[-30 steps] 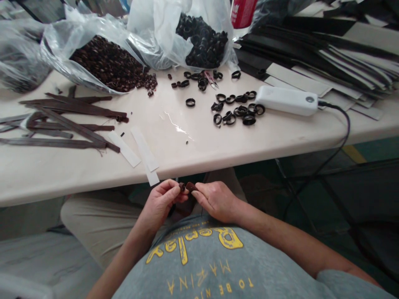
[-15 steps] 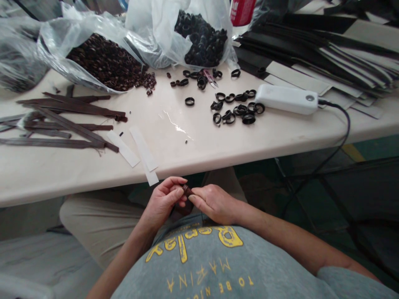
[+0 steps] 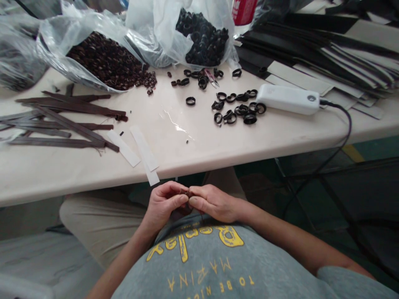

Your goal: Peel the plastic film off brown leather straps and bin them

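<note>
My left hand (image 3: 163, 203) and my right hand (image 3: 213, 202) meet in my lap, just below the table's front edge (image 3: 199, 164). Both pinch a small dark brown strap piece (image 3: 186, 193), mostly hidden between the fingertips. On the table lie brown leather straps (image 3: 65, 120) at the left and loose black loops (image 3: 238, 110) at the middle right.
A clear bag of brown loops (image 3: 106, 62) and a bag of black loops (image 3: 202, 39) stand at the back. A white power bank (image 3: 288, 99) with a black cable (image 3: 338, 143) lies right. Black and white strips (image 3: 327, 54) are stacked far right. White paper strips (image 3: 140, 151) overhang the edge.
My fingertips have closed tighter together over the brown piece, which shows less now. The hands stay in the same place in my lap.
</note>
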Available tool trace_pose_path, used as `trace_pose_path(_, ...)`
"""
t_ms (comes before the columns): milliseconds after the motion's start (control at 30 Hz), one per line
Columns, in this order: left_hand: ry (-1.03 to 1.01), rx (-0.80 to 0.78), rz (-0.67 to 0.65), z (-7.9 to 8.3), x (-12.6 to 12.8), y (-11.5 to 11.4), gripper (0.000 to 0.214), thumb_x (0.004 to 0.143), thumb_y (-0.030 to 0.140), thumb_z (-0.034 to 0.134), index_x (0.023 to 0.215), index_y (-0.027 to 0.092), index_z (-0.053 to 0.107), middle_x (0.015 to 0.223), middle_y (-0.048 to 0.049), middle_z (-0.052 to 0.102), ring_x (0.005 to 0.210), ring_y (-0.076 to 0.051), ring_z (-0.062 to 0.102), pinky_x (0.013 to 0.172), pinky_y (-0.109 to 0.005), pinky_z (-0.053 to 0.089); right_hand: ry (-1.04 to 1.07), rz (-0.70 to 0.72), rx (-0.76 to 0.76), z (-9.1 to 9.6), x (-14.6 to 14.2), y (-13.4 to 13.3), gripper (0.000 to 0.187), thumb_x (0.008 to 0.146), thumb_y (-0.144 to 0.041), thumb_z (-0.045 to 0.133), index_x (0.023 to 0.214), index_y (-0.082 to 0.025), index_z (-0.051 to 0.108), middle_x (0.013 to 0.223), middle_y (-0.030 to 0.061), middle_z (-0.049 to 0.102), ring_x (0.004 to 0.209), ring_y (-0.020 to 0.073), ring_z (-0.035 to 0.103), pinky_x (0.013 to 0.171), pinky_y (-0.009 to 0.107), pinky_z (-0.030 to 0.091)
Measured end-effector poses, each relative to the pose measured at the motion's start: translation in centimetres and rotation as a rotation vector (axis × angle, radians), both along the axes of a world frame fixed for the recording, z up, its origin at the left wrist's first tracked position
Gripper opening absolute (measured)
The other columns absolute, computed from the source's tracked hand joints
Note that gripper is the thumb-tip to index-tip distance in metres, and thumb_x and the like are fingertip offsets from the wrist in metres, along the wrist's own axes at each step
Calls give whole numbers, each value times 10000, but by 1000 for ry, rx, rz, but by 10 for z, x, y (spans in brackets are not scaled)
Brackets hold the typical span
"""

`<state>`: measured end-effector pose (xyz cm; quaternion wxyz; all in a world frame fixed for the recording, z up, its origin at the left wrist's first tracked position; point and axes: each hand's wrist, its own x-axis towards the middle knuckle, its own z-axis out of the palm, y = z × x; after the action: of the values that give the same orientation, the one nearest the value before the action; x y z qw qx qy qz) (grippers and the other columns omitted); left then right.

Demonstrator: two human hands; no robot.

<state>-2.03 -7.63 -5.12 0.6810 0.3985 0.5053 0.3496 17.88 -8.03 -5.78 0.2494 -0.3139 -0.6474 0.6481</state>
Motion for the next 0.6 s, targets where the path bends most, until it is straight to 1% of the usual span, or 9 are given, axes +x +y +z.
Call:
trace_pose_path(67,17,37,55,-3,-4,-1,194,640,278,858,776,178,762,614,-8,688,495,-115,592,478,-202,490,-181,-47,71,3,2,-2,230,1003,-341,445,903,-174,567,806,5,597,701,141,543,641,245,385)
trace_pose_path(133,23,65,95,-6,-7,-2,198,640,267,861,784,175,762,645,-9,698,509,-103,591,491,-189,488,-308,-53,103,7,3,-5,192,1004,-310,461,937,-175,581,828,14,625,725,152,566,649,248,375)
trace_pose_path(267,11,58,111,-9,-8,-2,178,659,261,857,792,186,764,644,7,693,517,-81,587,500,-160,478,-552,-13,212,12,0,-9,220,1013,-316,476,914,-156,590,804,42,650,701,172,575,601,259,314)
trace_pose_path(333,-4,46,114,-8,-7,-3,172,665,265,856,792,194,764,629,18,685,511,-71,581,498,-147,471,-630,15,252,14,-3,-10,244,1018,-321,474,893,-149,593,777,50,656,681,177,578,579,266,287)
trace_pose_path(367,-10,35,103,-8,-6,-3,172,666,265,857,792,195,764,627,20,685,510,-70,582,498,-144,471,-639,29,263,15,-4,-10,252,1022,-318,468,887,-148,596,769,51,658,677,178,581,574,266,285)
trace_pose_path(433,-19,-8,38,-7,-4,-5,177,666,259,858,799,191,764,633,14,690,521,-79,596,505,-151,482,-614,43,282,15,-7,-10,269,1031,-309,452,877,-146,602,766,53,663,681,177,590,574,261,297)
trace_pose_path(533,-68,-70,-54,-7,-2,-8,192,672,282,855,807,180,764,648,-2,701,528,-99,614,506,-172,498,-518,37,307,13,-9,-9,285,1042,-301,426,892,-146,612,810,59,679,722,174,614,604,251,340)
trace_pose_path(600,-79,-73,-55,-7,-3,-9,191,681,291,850,809,179,764,652,-5,704,526,-99,614,504,-172,497,-469,18,294,12,-8,-9,280,1043,-307,427,907,-146,612,842,60,688,738,171,627,620,247,358)
